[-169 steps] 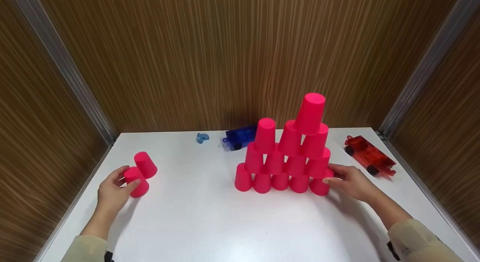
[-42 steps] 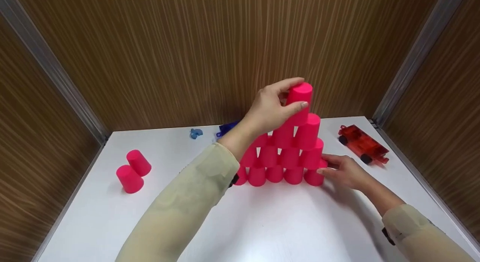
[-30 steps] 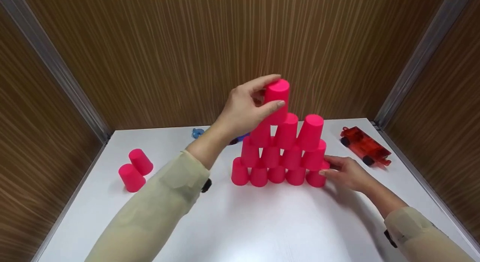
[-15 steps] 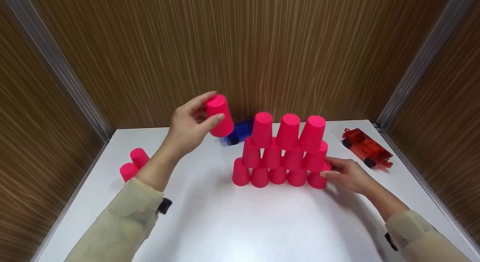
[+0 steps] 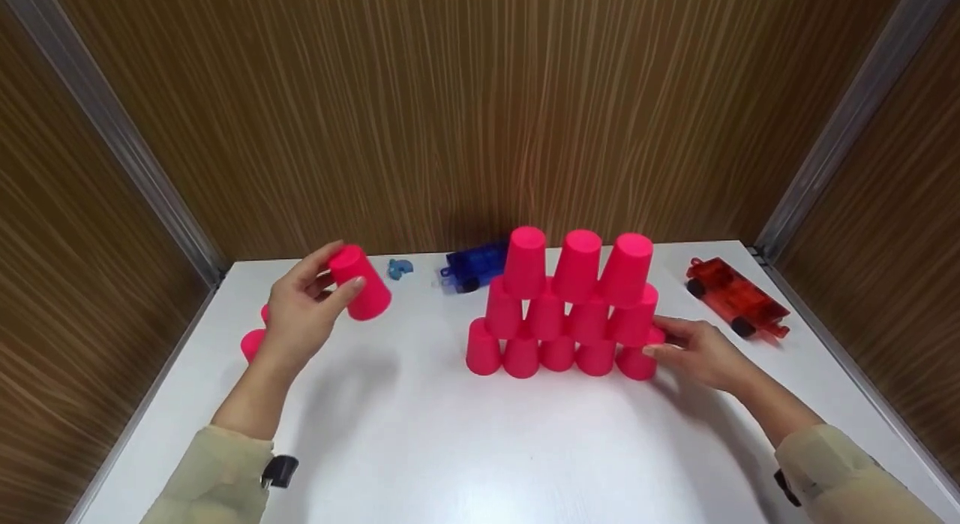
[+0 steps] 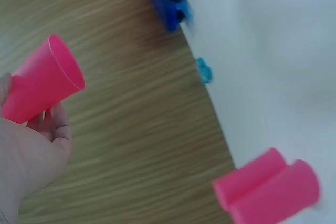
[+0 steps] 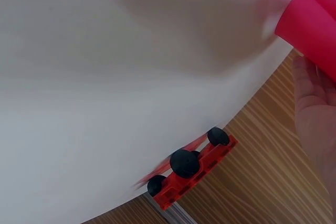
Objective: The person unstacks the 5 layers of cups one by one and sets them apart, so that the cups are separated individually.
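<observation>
My left hand (image 5: 304,314) holds a pink cup (image 5: 360,282), mouth down and tilted, in the air at the left. The left wrist view shows the fingers and thumb around the narrow end of this cup (image 6: 44,80). Under and behind that hand, two more pink cups (image 6: 273,187) stand side by side, mostly hidden in the head view. On the right, a three-row stack of upside-down pink cups (image 5: 559,310) stands on the table. My right hand (image 5: 701,353) pinches the stack's bottom right cup (image 5: 637,364), thumb in front and fingers behind, partly hidden.
A blue toy car (image 5: 474,266) sits behind the stack, close to the back wall. To its left lies a small light-blue piece (image 5: 400,268). A red toy car (image 5: 737,297) stands at the right, behind my right hand. Wood-grain walls surround the white table (image 5: 480,449).
My left hand has lifted the single top cup off the stack and carried it left and down. Earlier it was at the two left cups. The right hand has stayed at the corner cup.
</observation>
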Demonstrator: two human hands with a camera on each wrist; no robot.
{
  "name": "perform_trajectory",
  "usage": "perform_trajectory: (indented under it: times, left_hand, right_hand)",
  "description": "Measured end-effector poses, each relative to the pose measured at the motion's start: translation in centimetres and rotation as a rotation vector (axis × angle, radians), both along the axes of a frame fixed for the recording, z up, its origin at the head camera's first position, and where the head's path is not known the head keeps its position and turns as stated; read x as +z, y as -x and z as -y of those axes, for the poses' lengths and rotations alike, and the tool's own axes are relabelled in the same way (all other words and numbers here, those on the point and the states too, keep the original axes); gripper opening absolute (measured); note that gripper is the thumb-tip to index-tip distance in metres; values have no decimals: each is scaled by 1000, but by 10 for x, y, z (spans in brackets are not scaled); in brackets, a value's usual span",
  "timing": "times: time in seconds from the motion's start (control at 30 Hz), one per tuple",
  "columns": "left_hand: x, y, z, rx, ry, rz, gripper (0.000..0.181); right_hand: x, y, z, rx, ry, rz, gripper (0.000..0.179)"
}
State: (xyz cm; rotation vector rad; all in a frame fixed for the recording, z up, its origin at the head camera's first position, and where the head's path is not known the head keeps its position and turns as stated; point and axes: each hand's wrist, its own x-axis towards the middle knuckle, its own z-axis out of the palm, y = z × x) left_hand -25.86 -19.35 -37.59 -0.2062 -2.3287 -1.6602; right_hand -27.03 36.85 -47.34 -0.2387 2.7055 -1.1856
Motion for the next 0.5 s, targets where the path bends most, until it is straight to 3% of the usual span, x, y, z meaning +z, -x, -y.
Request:
perform_trajectory:
  times: [0.2, 0.5]
  left_hand:
    - [-26, -11, 23, 52, -9, 51, 71]
    - [-54, -44, 71, 151, 28, 167, 75]
  right_hand:
    - [2, -4, -2, -12, -7, 12, 81]
    - [2, -7, 1, -6, 13, 13, 82]
